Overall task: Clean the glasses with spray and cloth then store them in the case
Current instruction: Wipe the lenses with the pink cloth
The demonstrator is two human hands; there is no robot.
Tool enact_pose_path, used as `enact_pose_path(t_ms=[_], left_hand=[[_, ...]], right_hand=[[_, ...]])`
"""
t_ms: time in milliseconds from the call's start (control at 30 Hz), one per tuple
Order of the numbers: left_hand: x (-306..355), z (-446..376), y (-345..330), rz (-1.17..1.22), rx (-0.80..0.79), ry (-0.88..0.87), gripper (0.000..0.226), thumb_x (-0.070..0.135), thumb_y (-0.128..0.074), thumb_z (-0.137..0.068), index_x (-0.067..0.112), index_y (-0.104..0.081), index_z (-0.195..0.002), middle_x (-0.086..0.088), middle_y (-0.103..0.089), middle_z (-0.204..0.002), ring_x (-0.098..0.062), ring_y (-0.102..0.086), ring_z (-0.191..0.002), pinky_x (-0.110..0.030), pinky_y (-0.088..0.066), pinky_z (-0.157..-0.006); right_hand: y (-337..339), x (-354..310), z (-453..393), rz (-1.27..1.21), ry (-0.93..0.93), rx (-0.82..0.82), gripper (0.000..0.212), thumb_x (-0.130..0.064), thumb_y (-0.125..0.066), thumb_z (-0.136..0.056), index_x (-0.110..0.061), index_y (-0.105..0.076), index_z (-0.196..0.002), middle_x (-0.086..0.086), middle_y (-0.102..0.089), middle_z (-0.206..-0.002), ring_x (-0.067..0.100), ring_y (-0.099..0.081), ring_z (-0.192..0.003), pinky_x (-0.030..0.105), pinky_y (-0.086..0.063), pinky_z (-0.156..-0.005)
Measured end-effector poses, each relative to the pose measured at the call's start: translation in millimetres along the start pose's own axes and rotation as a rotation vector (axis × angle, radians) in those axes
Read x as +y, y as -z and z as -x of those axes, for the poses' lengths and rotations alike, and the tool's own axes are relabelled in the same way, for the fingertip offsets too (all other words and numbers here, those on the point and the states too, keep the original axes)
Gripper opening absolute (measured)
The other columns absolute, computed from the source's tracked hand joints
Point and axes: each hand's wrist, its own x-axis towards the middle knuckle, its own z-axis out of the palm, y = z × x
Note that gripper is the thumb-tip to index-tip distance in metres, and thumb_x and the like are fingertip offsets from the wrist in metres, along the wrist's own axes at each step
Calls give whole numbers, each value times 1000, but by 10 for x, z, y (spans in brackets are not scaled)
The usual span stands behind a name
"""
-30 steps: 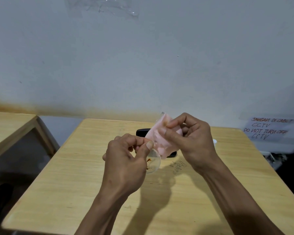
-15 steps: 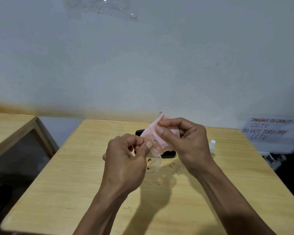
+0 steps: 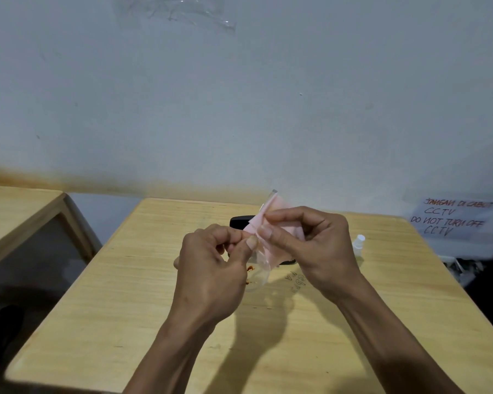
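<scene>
My left hand (image 3: pixel 211 268) and my right hand (image 3: pixel 310 245) meet above the middle of the wooden table (image 3: pixel 111 322). Both pinch a pink cloth (image 3: pixel 279 220) that sits in a clear plastic wrapper (image 3: pixel 258 275). The wrapper's see-through lower end, marked with reddish specks, hangs below my left thumb. I cannot tell whether that end is wrapper or a lens. No glasses frame shows. A black case (image 3: pixel 238 223) lies on the table behind my hands, mostly hidden. A small white spray bottle (image 3: pixel 358 245) stands to the right of my right hand.
A second wooden table (image 3: pixel 17 211) stands to the left across a gap. The wall runs along the table's far edge. On it at the right hangs a handwritten paper sign (image 3: pixel 453 220). Pen scribbles (image 3: pixel 296 281) mark the tabletop under my right wrist.
My right hand has dropped slightly and its fingers have shifted along the cloth, uncovering the spray bottle. My left hand has stayed almost still.
</scene>
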Motion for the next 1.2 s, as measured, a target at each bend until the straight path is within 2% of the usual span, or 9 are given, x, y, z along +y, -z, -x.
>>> enact_pose_path(t_ms=[133, 367, 533, 633, 767, 867, 1000, 1100, 1200], left_hand=[[33, 27, -33, -27, -12, -24, 9, 38, -68, -72, 33, -75, -71, 16, -63, -63, 3, -50, -64, -62, -41, -95], [65, 16, -38, -35, 11, -38, 4, 37, -67, -71, 35, -71, -70, 22, -59, -57, 2, -50, -64, -60, -42, -94], [65, 27, -30, -82, -11, -81, 16, 36, -67, -73, 49, -71, -66, 24, -63, -64, 3, -51, -70, -61, -40, -94], [-13, 26, -40, -18, 30, -46, 5, 38, -69, -72, 36, -73, -70, 7, -67, -69, 1, -51, -66, -61, -42, -95], [-42, 27, -41, 35, 53, 4, 9, 39, -71, -72, 30, -74, -73, -2, -69, -71, -7, -53, -66, -57, -47, -92], [-35, 4, -40, 66, 48, 10, 10, 40, -71, -73, 30, -74, -71, 3, -68, -67, -13, -55, -72, -63, -45, -94], [-31, 0, -47, 22, 58, -34, 6, 40, -70, -72, 35, -73, -72, 8, -66, -65, -5, -51, -69, -60, -44, -93], [-24, 16, -39, -95, 37, -75, 12, 40, -66, -72, 29, -70, -75, 15, -63, -69, -4, -50, -75, -57, -42, -92], [-2, 25, -47, -171, 37, -125, 19, 39, -64, -73, 21, -67, -65, 19, -61, -80, -3, -51, -80, -55, -43, -91]], right_hand=[[43, -26, -71, -52, -11, 74, 9, -12, -82, -72, -16, -80, -79, 6, -78, -75, 20, -75, -63, 32, -60, -55], [-38, -7, -31, -43, -15, 33, 13, -10, -85, -66, -13, -77, -75, 1, -75, -69, 14, -72, -63, 25, -57, -56], [-28, -61, -162, -50, -20, 131, 12, -5, -85, -73, -14, -77, -73, -3, -74, -68, 10, -68, -62, 25, -56, -60], [-44, -69, -194, -107, -46, 165, 11, -2, -82, -77, -11, -74, -76, -7, -72, -62, 5, -62, -51, 18, -49, -50], [-2, -37, -82, -95, -56, 133, 12, -8, -82, -74, -14, -71, -76, -7, -70, -59, 7, -63, -51, 18, -48, -49], [12, 28, 25, -112, -69, 134, 12, -14, -83, -67, -18, -72, -70, 2, -72, -62, 16, -69, -56, 24, -52, -50], [27, 124, 123, -111, -69, 135, 11, -18, -84, -65, -20, -75, -70, 5, -74, -65, 19, -69, -59, 30, -54, -59], [9, 127, 126, -113, -64, 140, 12, -18, -85, -62, -19, -74, -67, 2, -71, -60, 14, -66, -54, 25, -51, -53], [-52, 86, 85, -141, -65, 152, 14, -17, -84, -60, -17, -70, -64, -5, -64, -52, 9, -60, -48, 20, -48, -49]])
